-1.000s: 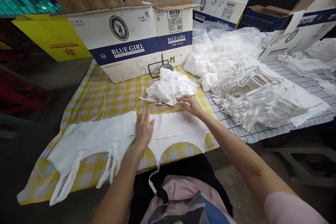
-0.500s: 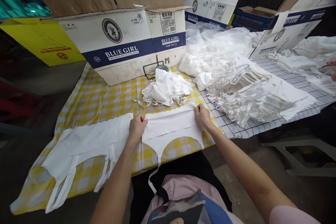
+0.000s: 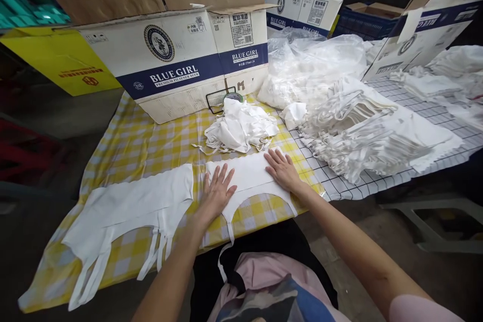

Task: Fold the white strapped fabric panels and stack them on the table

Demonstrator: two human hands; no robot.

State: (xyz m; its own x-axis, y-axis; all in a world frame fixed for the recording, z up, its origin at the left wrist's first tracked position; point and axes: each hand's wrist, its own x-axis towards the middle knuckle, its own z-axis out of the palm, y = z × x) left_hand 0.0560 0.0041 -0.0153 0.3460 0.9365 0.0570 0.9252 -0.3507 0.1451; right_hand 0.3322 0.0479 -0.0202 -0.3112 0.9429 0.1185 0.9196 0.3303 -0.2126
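Note:
A white cloth piece with tie straps (image 3: 249,178) lies flat on the yellow checked tablecloth (image 3: 151,143) in front of me. My left hand (image 3: 217,192) rests open on its left part, fingers spread. My right hand (image 3: 281,168) lies open and flat on its right part. To the left lies a stack of similar flat white pieces (image 3: 128,206) with straps hanging over the table edge. Behind my hands sits a crumpled heap of white pieces (image 3: 239,128).
An open BLUE GIRL carton (image 3: 177,65) stands at the back. On the right, a grid-pattern cloth (image 3: 377,178) carries a big stack of white pieces (image 3: 370,131) and clear plastic bags (image 3: 317,63). More cartons (image 3: 418,40) stand behind them. A roll of tape (image 3: 234,96) sits by the carton.
Both hands pinched the cloth's upper corners half a second ago; now they have let go and lie flat on it, spread open. The cloth sits slightly nearer me.

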